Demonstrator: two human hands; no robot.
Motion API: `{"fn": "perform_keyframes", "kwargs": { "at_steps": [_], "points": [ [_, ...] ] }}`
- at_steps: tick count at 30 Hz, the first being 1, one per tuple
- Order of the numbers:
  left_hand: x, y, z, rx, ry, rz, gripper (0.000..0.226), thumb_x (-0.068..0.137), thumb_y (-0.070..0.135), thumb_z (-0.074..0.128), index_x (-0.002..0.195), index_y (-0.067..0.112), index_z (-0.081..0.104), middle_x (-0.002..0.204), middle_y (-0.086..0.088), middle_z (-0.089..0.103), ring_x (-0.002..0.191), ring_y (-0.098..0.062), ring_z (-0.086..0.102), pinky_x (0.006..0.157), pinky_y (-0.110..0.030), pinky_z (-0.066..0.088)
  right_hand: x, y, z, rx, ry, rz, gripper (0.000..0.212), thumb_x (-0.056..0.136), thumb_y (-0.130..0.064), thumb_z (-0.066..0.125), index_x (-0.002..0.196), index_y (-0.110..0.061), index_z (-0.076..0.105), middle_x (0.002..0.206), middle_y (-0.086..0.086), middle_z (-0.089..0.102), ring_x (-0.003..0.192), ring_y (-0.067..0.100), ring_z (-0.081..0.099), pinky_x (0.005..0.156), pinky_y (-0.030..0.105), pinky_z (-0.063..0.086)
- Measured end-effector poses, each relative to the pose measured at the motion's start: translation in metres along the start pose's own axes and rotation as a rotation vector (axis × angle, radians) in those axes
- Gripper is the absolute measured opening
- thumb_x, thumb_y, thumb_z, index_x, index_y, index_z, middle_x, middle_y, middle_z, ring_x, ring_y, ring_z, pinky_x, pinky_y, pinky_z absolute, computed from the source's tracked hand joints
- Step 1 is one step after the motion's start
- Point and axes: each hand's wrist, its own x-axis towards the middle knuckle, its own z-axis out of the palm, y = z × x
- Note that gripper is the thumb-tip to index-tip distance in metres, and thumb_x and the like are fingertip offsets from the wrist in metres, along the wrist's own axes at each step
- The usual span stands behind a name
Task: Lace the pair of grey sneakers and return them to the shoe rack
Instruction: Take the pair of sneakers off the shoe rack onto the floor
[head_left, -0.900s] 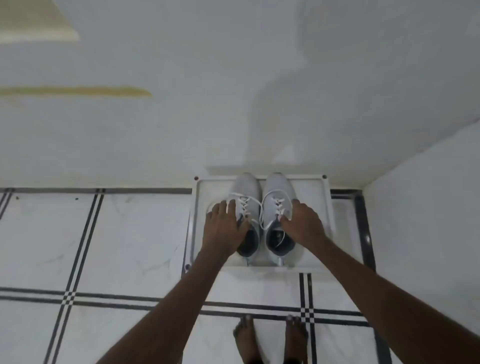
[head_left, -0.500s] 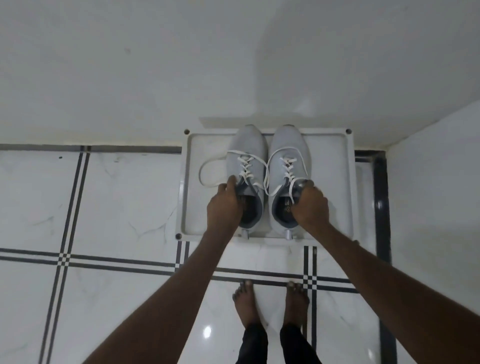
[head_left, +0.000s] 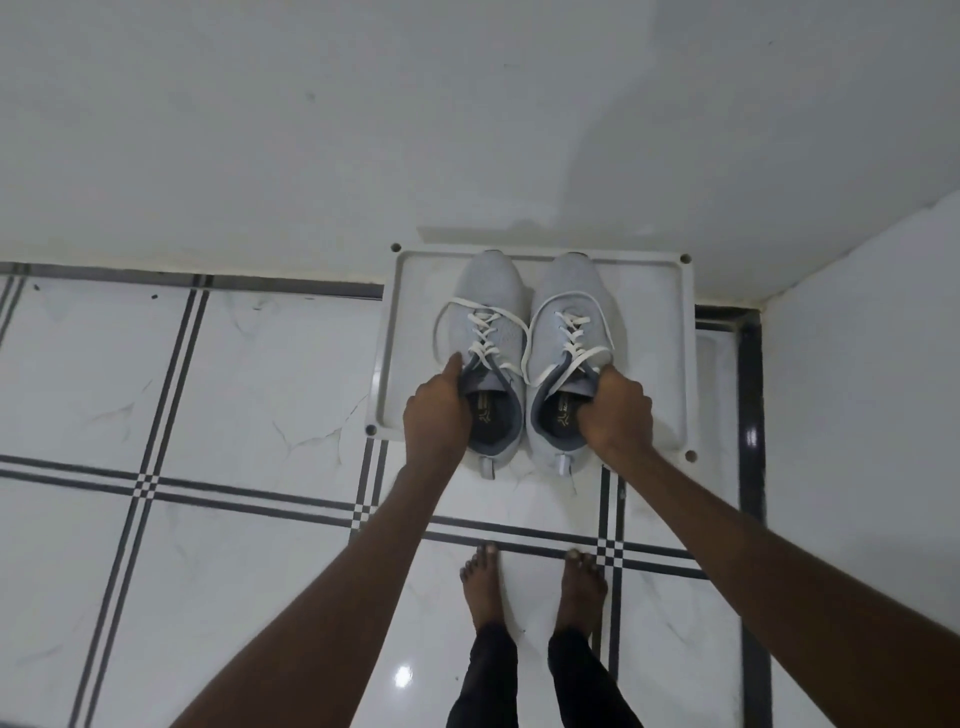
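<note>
Two grey sneakers with white laces stand side by side, toes toward the wall, on the white top shelf of the shoe rack (head_left: 660, 332). My left hand (head_left: 438, 415) grips the collar of the left sneaker (head_left: 488, 291), thumb along its outer side. My right hand (head_left: 615, 410) grips the collar of the right sneaker (head_left: 571, 296), fingers inside the opening. The heels hang a little past the rack's front edge. Loose lace loops lie over both uppers.
The rack stands against a white wall (head_left: 363, 130), with a second white wall (head_left: 862, 389) close on the right. White floor tiles (head_left: 234, 389) with black stripes spread to the left. My bare feet (head_left: 535, 587) stand just in front of the rack.
Both hands have slid back from the laces to the shoe collars and closed on them. The sneakers have come a little toward me, and the camera has tilted down.
</note>
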Motion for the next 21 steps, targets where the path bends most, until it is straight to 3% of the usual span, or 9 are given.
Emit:
{"fn": "perform_keyframes", "kwargs": {
  "at_steps": [3,7,11,14,17,21],
  "points": [
    [-0.037,-0.005,-0.012,-0.014,0.029,0.009,0.053,0.094,-0.001,0.038,0.144,0.016,0.046,0.099,-0.018,0.072,0.087,-0.038,0.066,0.072,-0.043,0.050,-0.033,0.000,-0.005,-0.007,0.006,-0.033,0.027,0.085,-0.006,0.058,0.112,-0.002,0.057,0.107,0.020,0.067,0.098,0.042,0.064,0.081,0.042,0.051],
    [-0.081,-0.017,-0.016,-0.033,0.054,-0.015,0.053,0.095,-0.001,0.038,0.144,0.018,0.046,0.097,-0.017,0.072,0.085,-0.037,0.066,0.065,-0.035,0.040,-0.076,0.009,-0.003,-0.012,0.006,-0.050,0.030,0.084,-0.006,0.056,0.114,-0.002,0.056,0.107,0.021,0.066,0.098,0.044,0.063,0.081,0.044,0.051],
    [-0.130,-0.046,-0.007,-0.062,0.084,0.018,0.053,0.095,0.000,0.039,0.144,0.017,0.048,0.096,-0.017,0.072,0.084,-0.035,0.066,0.066,-0.035,0.043,-0.130,0.026,0.014,-0.007,0.016,-0.041,0.028,0.084,-0.006,0.055,0.111,0.000,0.058,0.107,0.022,0.067,0.099,0.043,0.063,0.080,0.042,0.050],
    [-0.163,-0.078,0.013,-0.095,0.096,0.064,0.052,0.094,0.000,0.041,0.142,0.016,0.051,0.096,-0.016,0.072,0.084,-0.035,0.067,0.069,-0.037,0.047,-0.170,0.040,0.042,-0.008,0.032,-0.032,0.030,0.083,-0.005,0.054,0.112,0.002,0.058,0.108,0.024,0.066,0.101,0.044,0.062,0.081,0.042,0.050],
    [-0.200,-0.114,0.041,-0.081,0.072,0.071,0.050,0.095,0.001,0.040,0.142,0.015,0.050,0.096,-0.014,0.070,0.085,-0.034,0.066,0.065,-0.033,0.039,-0.209,0.058,0.086,-0.014,0.051,-0.012,0.028,0.083,-0.003,0.052,0.110,0.003,0.057,0.106,0.025,0.066,0.099,0.044,0.062,0.079,0.042,0.049],
    [-0.238,-0.165,0.080,-0.080,-0.003,0.034,0.052,0.097,0.003,0.037,0.146,0.018,0.046,0.100,-0.014,0.070,0.088,-0.034,0.067,0.068,-0.037,0.045,-0.248,0.085,0.149,0.003,0.029,0.024,0.024,0.081,-0.001,0.052,0.104,0.004,0.059,0.100,0.023,0.067,0.094,0.041,0.063,0.071,0.036,0.045]
  ]
}}
